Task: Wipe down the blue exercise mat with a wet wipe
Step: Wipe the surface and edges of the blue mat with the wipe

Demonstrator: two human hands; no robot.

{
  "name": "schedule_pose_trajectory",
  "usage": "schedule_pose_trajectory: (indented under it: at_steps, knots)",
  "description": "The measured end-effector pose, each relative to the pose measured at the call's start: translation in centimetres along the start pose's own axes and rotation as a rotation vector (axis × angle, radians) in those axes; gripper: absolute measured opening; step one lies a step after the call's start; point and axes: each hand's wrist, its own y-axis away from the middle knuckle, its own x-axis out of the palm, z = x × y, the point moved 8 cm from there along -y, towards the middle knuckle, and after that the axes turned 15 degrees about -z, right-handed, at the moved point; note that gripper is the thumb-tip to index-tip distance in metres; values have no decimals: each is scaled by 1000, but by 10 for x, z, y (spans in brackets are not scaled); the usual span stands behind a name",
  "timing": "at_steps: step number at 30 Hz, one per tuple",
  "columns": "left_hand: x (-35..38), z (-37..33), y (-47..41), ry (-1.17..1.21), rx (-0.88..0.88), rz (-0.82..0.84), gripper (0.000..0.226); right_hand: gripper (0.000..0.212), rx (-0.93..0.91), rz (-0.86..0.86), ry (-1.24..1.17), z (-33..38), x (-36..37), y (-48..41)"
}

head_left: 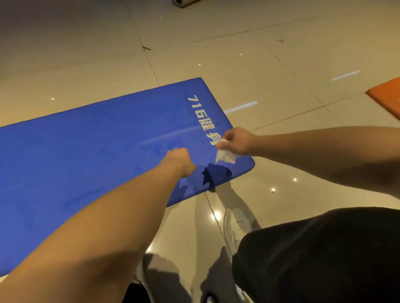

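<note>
A blue exercise mat (91, 151) with white lettering at its right end lies flat on the tiled floor. My right hand (237, 140) hovers above the mat's near right corner and pinches a white wet wipe (225, 156), which hangs down from the fingers and casts a shadow on the mat. My left hand (180, 161) is over the mat just to the left of the wipe, fingers curled into a loose fist with nothing visible in it.
Glossy beige floor tiles (270, 64) surround the mat. An orange mat (387, 96) shows at the right edge. My white shoe (237, 225) and a dark-clothed knee (320, 255) are close to the mat's near edge. A dark object (184, 2) sits at the top.
</note>
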Motion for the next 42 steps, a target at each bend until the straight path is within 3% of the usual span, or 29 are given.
schedule_pose_trajectory:
  at_steps: [3,13,18,22,27,31,42]
  knots:
    - [-9,1,-3,24,9,-11,30,40,36,2,59,9,-17,-8]
    - [41,11,-93,-57,-16,60,19,25,181,38,44,-64,55,-94]
    - [69,29,-144,-54,-82,11,46,17,116,-2,-2,-102,95,-128]
    - [75,44,-164,-106,-133,-55,68,56,11,-232,282,-113,101,-131]
    - [93,65,-174,-123,-205,-24,108,69,-196,-149,499,-106,146,-91]
    - [98,65,-175,-127,-214,6,114,77,-206,-65,531,-117,167,-86]
    - [88,64,-177,-131,-256,6,118,78,-127,-156,500,-105,170,-111]
